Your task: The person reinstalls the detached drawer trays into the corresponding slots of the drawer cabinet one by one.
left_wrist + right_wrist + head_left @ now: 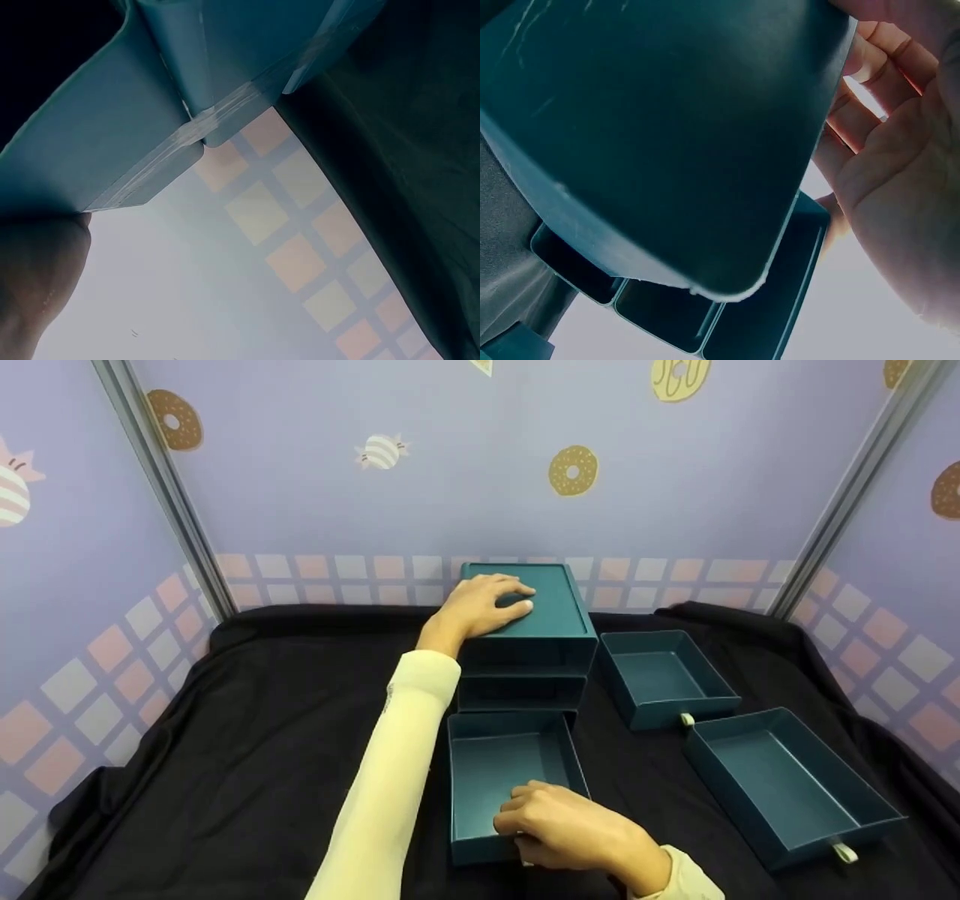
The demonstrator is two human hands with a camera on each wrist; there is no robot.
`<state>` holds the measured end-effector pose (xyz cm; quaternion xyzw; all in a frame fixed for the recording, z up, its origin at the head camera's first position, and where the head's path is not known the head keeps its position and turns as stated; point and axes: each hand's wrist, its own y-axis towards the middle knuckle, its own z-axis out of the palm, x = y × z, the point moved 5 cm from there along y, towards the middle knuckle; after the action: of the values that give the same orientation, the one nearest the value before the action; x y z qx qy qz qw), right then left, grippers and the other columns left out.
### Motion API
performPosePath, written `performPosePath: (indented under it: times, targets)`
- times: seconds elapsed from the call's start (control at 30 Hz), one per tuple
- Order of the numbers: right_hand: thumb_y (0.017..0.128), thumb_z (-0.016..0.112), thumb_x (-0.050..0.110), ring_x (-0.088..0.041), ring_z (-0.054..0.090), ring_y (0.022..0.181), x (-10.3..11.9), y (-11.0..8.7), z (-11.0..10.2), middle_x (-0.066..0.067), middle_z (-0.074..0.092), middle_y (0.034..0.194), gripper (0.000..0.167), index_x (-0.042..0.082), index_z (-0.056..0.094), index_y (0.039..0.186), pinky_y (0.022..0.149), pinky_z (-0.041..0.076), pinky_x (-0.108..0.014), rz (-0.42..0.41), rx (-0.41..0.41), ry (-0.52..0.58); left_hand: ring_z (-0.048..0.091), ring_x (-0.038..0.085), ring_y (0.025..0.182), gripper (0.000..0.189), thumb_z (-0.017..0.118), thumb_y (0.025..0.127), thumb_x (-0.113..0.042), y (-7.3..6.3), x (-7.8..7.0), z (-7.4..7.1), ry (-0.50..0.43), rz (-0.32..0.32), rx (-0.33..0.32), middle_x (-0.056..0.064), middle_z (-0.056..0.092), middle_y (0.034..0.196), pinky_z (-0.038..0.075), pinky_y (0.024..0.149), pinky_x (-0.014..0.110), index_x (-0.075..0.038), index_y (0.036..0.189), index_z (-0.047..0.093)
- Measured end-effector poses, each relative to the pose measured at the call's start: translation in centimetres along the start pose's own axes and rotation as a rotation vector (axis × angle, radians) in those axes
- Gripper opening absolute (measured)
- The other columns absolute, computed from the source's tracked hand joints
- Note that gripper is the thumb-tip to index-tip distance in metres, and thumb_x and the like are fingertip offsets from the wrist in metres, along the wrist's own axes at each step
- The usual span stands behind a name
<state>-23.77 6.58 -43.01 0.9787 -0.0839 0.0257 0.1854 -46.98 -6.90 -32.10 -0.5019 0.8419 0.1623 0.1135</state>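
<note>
A dark teal drawer cabinet [551, 611] of stacked tiers stands at the back middle, its upper two slots without drawers. My left hand [484, 604] rests on the cabinet top, fingers spread forward over the left part. In the left wrist view, clear tape [217, 116] crosses the joint between tiers. A teal drawer [510, 765] extends in front, its back end right at the lowest opening. My right hand [562, 825] grips this drawer's front wall, fingers curled over the rim and thumb outside. The drawer's underside [652, 165] shows in the right wrist view.
A smaller pulled-out drawer [664, 667] lies to the right of the cabinet, and a larger one [795, 780] nearer the front right. Both have pale fabric tabs. Black cloth [247, 735] covers the table, with patterned wall panels [465, 495] behind and beside it.
</note>
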Motion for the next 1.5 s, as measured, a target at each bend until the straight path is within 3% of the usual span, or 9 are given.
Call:
performPosePath:
  times: [0.6, 0.83, 1.5]
  targets:
    - [0.073, 0.072, -0.007, -0.002, 0.034, 0.069, -0.2, -0.3, -0.9, 0.012, 0.042, 0.069, 0.037, 0.02, 0.046, 0.07, 0.069, 0.032, -0.015, 0.017, 0.009, 0.057, 0.023, 0.029, 0.162, 0.05, 0.047, 0.111, -0.055, 0.0, -0.1, 0.0, -0.008, -0.007, -0.005, -0.002, 0.035, 0.172, 0.012, 0.134, 0.054, -0.036, 0.156, 0.055]
    - [0.073, 0.073, -0.006, -0.003, 0.039, 0.069, -0.7, -0.4, -0.9, 0.01, 0.046, 0.07, 0.036, 0.02, 0.048, 0.072, 0.069, 0.035, -0.016, 0.029, 0.008, 0.013, 0.023, 0.029, 0.162, 0.049, 0.047, 0.111, -0.054, 0.0, 0.0, -0.1, -0.001, -0.009, -0.002, -0.001, 0.034, 0.173, 0.013, 0.133, 0.055, -0.036, 0.157, 0.054]
    - [0.076, 0.072, -0.008, -0.003, 0.035, 0.07, -2.1, -0.7, -0.5, 0.009, 0.048, 0.073, 0.034, 0.02, 0.053, 0.076, 0.068, 0.031, -0.018, 0.046, -0.018, -0.021, 0.025, 0.029, 0.162, 0.049, 0.048, 0.111, -0.054, 0.1, 0.1, -0.1, 0.004, 0.008, -0.008, -0.001, 0.036, 0.172, 0.014, 0.133, 0.056, -0.036, 0.156, 0.055]
